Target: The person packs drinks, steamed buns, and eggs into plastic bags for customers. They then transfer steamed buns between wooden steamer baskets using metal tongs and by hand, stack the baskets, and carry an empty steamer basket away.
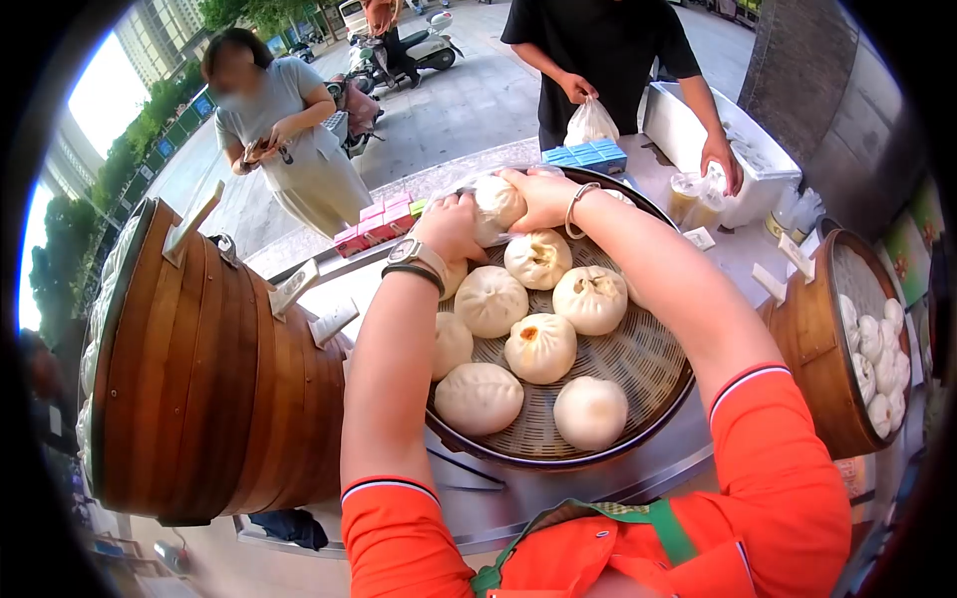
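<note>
Both my hands are at the far rim of a round bamboo steamer tray (653, 384). My left hand (451, 227) presses against the near left side of a white steamed bun (500, 202), and my right hand (539, 201) closes on it from the right. What looks like thin clear plastic shows around this bun. Below it, several pleated buns lie on the woven tray, among them one with orange filling at its top (540, 348), a long oval one (478, 399) and a smooth round one (590, 413).
A tall stack of wooden steamers (214, 369) stands on the left, a smaller steamer of buns (832, 349) on the right. Small pink boxes (374, 224) and blue boxes (586, 156) line the counter's far side. Two people face the counter; one in black (608, 50) holds a bag and touches cups.
</note>
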The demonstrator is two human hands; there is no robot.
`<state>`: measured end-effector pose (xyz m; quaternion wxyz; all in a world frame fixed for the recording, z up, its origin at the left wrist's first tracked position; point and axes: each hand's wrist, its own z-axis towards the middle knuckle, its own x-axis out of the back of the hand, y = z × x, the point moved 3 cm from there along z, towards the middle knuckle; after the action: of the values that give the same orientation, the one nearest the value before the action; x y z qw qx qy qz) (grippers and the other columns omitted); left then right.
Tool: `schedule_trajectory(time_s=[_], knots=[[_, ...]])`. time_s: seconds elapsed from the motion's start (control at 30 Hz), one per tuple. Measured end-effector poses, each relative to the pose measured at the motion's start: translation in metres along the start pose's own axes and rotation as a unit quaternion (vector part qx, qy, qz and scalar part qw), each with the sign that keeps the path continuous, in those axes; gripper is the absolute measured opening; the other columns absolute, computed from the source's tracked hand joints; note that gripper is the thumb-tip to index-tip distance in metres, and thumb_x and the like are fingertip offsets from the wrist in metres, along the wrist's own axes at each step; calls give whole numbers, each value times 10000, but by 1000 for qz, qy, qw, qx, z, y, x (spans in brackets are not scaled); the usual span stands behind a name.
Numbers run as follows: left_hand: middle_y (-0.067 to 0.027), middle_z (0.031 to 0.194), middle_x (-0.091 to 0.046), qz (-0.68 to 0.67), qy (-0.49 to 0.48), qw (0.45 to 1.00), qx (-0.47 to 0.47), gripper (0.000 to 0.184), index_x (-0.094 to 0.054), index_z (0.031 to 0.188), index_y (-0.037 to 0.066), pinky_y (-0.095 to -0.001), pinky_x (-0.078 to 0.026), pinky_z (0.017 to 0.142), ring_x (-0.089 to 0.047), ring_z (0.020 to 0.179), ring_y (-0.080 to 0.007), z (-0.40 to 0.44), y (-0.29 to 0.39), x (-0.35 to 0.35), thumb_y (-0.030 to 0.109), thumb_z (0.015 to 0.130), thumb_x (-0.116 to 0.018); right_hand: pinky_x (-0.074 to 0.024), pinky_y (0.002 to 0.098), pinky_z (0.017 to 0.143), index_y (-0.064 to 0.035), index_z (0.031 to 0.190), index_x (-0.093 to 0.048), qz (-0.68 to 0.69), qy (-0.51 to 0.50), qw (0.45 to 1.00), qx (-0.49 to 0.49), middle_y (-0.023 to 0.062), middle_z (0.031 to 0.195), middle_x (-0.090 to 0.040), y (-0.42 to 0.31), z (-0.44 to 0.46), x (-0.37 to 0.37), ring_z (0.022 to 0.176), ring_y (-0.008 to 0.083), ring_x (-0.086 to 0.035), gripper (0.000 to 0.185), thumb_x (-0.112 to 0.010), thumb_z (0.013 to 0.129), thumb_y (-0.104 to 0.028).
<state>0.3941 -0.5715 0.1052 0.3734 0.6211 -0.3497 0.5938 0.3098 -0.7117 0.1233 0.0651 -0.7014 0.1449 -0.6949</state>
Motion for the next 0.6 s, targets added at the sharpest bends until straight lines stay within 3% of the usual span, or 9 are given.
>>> schedule_trajectory(time_s=[0.17,0.2,0.27,0.33,0.4,0.43,0.47,0.53,0.6], knots=[[-201,1117,-530,-87,62,994,-17,763,-457,1171,-1,-376,-378,937,-491,1077,-331,7,-4,7,290,540,-772,-374,358,949,-43,1286,-372,48,64,996,43,208,1179,-512,7,7,-1,1113,318,-489,839,-737,587,-330],[-204,1088,-534,-118,127,984,-37,723,-464,1155,-2,-378,-395,910,-502,1047,-337,8,-8,16,262,550,-759,-374,358,949,-43,1286,-372,49,66,996,46,208,1179,-512,7,7,6,1113,318,-489,839,-737,587,-330],[-212,1028,-535,-160,227,960,-47,647,-479,1114,-5,-384,-430,846,-519,980,-360,1,-4,45,220,563,-733,-405,326,911,-22,1274,-381,159,158,971,80,168,1145,-537,6,5,28,1049,269,-530,773,-720,642,-308],[-185,1011,-558,-201,266,939,-88,624,-477,1113,-6,-364,-445,816,-558,934,-314,-11,-3,76,224,594,-734,-423,285,875,7,1267,-376,314,137,935,97,127,1116,-545,0,-2,53,1004,201,-538,697,-686,730,-311],[-134,987,-576,-425,170,888,-50,590,-484,1104,-17,-320,-471,759,-584,877,-224,-20,-7,85,242,640,-739,-494,247,694,15,1184,-435,483,28,873,64,84,1009,-578,0,2,56,822,119,-573,598,-597,824,-435],[-95,940,-586,-511,122,850,31,519,-496,1089,-30,-276,-488,646,-589,793,-156,-25,-10,79,220,695,-723,-498,240,637,9,1158,-448,531,-16,847,8,77,969,-582,-1,-4,56,760,111,-574,576,-583,831,-445],[-95,940,-586,-510,122,851,30,519,-496,1089,-30,-276,-488,646,-589,793,-156,-26,-12,72,220,695,-723,-502,234,580,3,1132,-462,576,-61,814,-48,69,929,-587,-2,-12,52,698,103,-574,555,-570,837,-454],[-87,895,-592,-624,60,759,178,430,-531,1044,-39,-266,-483,553,-591,722,-150,-27,-28,37,184,720,-703,-495,238,572,14,1128,-469,592,-80,797,-94,91,898,-589,5,-14,33,696,133,-581,560,-621,809,-421],[-76,808,-597,-568,62,801,180,257,-585,925,-36,-259,-469,501,-590,686,-154,-31,-33,18,114,734,-668,-491,266,634,22,1124,-476,351,0,934,-67,96,906,-591,16,-13,18,734,152,-581,525,-664,769,-316]])
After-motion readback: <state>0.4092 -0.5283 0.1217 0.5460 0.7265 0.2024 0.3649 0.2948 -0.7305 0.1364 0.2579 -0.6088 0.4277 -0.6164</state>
